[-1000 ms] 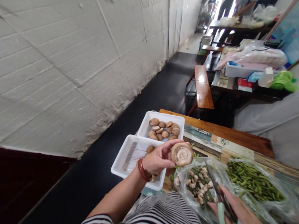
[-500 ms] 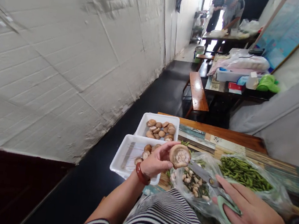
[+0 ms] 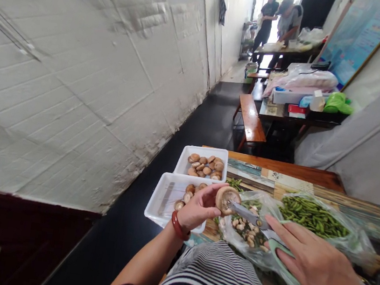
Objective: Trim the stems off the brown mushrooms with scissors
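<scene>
My left hand (image 3: 198, 207) is closed on a brown mushroom (image 3: 227, 199), its pale underside turned toward the right. In my right hand (image 3: 315, 254) is a pair of scissors (image 3: 250, 214) with pale green handles, fingers through the loops. The blade tips touch the middle of the mushroom's underside. Below the scissors lies a clear plastic bag (image 3: 230, 233) with cut mushroom stems (image 3: 250, 238) in it. Left of it, a white tray (image 3: 156, 204) holds several mushrooms, partly hidden by my left hand. Behind that, a second white tray (image 3: 182, 160) holds more mushrooms.
On the right of the patterned table (image 3: 258, 180) sits a plastic bag of green pods (image 3: 310, 216). A wooden bench (image 3: 252, 118) and a cluttered table (image 3: 272, 110) stand beyond. Two people (image 3: 267, 16) are at a far table. A white wall (image 3: 76, 98) runs along the left.
The scissor blades have moved left, from the mushroom's edge onto the middle of its underside. My right hand has shifted left with them. The view has tilted slightly.
</scene>
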Motion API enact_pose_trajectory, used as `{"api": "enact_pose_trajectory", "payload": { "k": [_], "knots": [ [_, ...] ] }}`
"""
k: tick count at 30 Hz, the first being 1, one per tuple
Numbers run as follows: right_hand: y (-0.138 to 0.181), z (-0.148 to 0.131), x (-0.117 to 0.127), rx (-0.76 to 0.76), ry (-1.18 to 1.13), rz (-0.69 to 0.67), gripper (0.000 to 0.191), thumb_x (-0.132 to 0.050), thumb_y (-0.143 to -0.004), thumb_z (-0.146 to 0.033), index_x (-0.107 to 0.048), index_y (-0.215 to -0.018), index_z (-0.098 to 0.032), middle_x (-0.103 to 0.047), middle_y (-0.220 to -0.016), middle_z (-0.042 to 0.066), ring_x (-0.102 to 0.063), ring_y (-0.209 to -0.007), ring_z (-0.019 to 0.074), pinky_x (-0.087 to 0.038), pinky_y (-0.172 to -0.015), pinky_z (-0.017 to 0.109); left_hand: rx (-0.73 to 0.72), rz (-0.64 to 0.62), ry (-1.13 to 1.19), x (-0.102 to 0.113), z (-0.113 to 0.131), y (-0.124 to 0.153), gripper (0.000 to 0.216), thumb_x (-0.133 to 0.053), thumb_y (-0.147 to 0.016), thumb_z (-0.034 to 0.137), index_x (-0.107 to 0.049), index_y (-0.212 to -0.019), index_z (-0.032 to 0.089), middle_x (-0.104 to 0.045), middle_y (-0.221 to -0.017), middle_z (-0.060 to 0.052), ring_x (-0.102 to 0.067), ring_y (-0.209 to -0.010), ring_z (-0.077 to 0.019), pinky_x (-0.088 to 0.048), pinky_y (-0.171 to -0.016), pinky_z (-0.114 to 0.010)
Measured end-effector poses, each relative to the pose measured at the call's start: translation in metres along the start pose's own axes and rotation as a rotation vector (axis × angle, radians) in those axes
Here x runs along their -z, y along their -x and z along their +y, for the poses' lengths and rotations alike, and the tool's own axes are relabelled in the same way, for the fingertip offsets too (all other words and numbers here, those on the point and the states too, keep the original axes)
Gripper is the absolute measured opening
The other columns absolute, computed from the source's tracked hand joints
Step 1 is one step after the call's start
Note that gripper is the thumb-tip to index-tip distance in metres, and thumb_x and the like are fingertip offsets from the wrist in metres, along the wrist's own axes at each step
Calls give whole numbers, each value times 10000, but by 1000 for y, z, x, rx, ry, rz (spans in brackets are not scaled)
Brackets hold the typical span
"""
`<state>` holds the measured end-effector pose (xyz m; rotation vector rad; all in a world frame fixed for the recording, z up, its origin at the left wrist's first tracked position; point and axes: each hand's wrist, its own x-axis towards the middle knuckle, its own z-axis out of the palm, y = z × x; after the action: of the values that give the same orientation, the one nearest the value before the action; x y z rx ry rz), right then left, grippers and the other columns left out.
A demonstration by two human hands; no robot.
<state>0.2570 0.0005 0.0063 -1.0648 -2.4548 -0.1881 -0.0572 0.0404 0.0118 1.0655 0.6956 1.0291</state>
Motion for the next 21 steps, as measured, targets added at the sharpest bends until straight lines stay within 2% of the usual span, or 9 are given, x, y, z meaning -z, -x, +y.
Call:
{"api": "enact_pose_trajectory", "payload": {
  "k": [9, 13, 15, 17, 19, 21],
  "knots": [
    [4, 2, -3, 50, -16, -23, 527, -519, -908, -137, -601, -1425, -199, -805, -1006, 57, -769, -798, 197, -614, -651, 296, 47, 20, 7, -7, 0, 6, 760, -955, -663, 276, -691, -1375, 242, -717, -1346, -112, -655, -1223, -310, -481, -1051, -391],
    [3, -1, -8, 24, -139, 7, 392, -501, -975, -219, -666, -1329, -187, -817, -1040, 83, -792, -820, 210, -642, -637, 306, 5, 44, 6, -11, -3, 7, 760, -965, -647, 301, -697, -1356, 258, -703, -1357, -94, -626, -1256, -308, -474, -1047, -378],
    [2, -4, -12, -44, -247, 54, 357, -517, -1017, -348, -691, -1280, -180, -823, -1062, 98, -803, -871, 222, -664, -703, 316, -29, 58, 13, -12, -5, 7, 757, -966, -644, 319, -693, -1348, 267, -692, -1365, -87, -614, -1270, -303, -467, -1049, -370],
    [4, -6, -15, -151, -335, 136, 409, -540, -1012, -493, -725, -1202, -182, -831, -1042, 110, -808, -880, 235, -673, -770, 328, -51, 61, 22, -13, -6, 6, 755, -965, -643, 331, -685, -1341, 270, -684, -1369, -86, -608, -1276, -302, -464, -1050, -370],
    [10, -7, -18, -286, -400, 207, 469, -549, -981, -591, -751, -1126, -193, -836, -995, 119, -809, -822, 254, -678, -766, 352, -57, 57, 36, -13, -7, 7, 759, -967, -634, 331, -679, -1334, 271, -678, -1368, -83, -608, -1270, -300, -466, -1049, -372],
    [21, -7, -19, -426, -506, 182, 475, -575, -953, -619, -753, -1133, -216, -836, -943, 104, -799, -737, 262, -677, -712, 360, -59, 63, 52, -14, -7, 7, 766, -968, -627, 326, -671, -1331, 269, -674, -1364, -81, -613, -1258, -295, -473, -1040, -368]
  ]
}}
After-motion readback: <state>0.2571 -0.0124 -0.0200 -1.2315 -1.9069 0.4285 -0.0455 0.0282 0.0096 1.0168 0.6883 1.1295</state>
